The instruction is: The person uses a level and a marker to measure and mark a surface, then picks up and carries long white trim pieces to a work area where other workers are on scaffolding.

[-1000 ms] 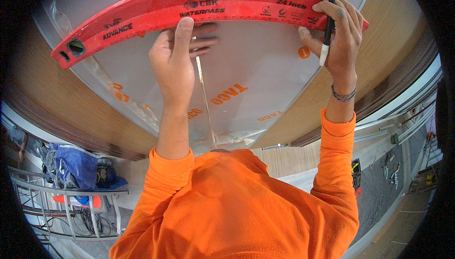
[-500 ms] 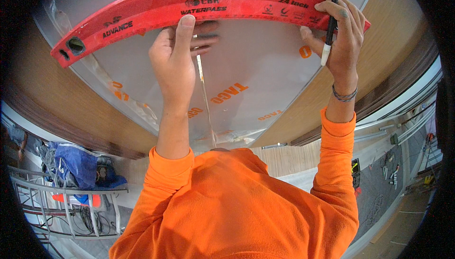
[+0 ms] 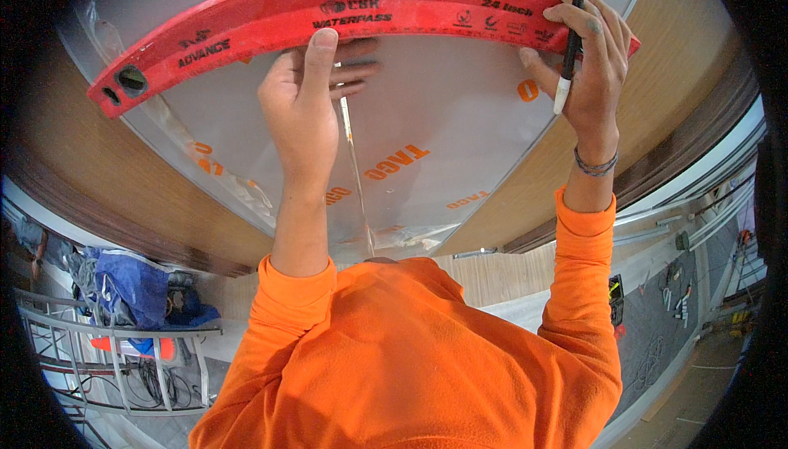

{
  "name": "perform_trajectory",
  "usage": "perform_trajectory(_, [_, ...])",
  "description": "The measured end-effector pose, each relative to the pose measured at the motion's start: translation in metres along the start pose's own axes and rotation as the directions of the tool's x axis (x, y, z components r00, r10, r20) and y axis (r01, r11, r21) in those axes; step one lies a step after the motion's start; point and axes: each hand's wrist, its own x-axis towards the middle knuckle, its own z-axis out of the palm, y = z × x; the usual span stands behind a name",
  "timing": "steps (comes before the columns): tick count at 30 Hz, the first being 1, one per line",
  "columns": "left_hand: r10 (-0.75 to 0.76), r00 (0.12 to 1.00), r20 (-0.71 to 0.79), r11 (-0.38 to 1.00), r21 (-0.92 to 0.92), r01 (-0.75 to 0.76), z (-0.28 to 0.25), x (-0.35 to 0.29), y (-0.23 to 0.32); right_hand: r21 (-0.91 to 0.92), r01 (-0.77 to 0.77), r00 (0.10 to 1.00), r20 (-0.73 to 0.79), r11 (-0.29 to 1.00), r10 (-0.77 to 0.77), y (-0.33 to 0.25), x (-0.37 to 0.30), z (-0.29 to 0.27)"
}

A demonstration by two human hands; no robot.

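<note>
A long red spirit level (image 3: 443,2) lies across the top of the view, bowed by the lens, with a green vial at its middle. My left hand (image 3: 302,116) is closed at its lower edge near the middle, thumb on the front face and fingers partly hidden beneath. Gripping the level's right end is my right hand (image 3: 597,67). That same hand also carries a black marker with a white end (image 3: 574,34), slanting between thumb and fingers. Behind the level is a grey panel (image 3: 451,129) covered in film with orange print.
Wood-coloured surfaces (image 3: 209,223) flank the panel. At lower left stand a metal rack (image 3: 107,330) and a blue bag or cloth (image 3: 131,285), with dark cables (image 3: 160,383) by the rack. Scattered tools (image 3: 680,301) lie on the grey floor at lower right.
The marker has tilted or shifted very slightly to the left in my right hand. Both hands keep their places on the level.
</note>
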Motion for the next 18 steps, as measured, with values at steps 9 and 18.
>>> perform_trajectory(9, [-0.078, 0.992, 0.098, 0.997, -0.015, 0.080, 0.0015, -0.0034, 0.0080, 0.012, 0.024, 0.999, -0.027, 1.000, -0.024, 0.0013, 0.0016, 0.0026])
perform_trajectory(18, [-0.046, 0.993, 0.112, 0.998, -0.036, 0.050, 0.0030, -0.0005, 0.0054, 0.031, 0.003, 1.000, -0.015, 1.000, -0.002, 0.0038, -0.0022, 0.0041])
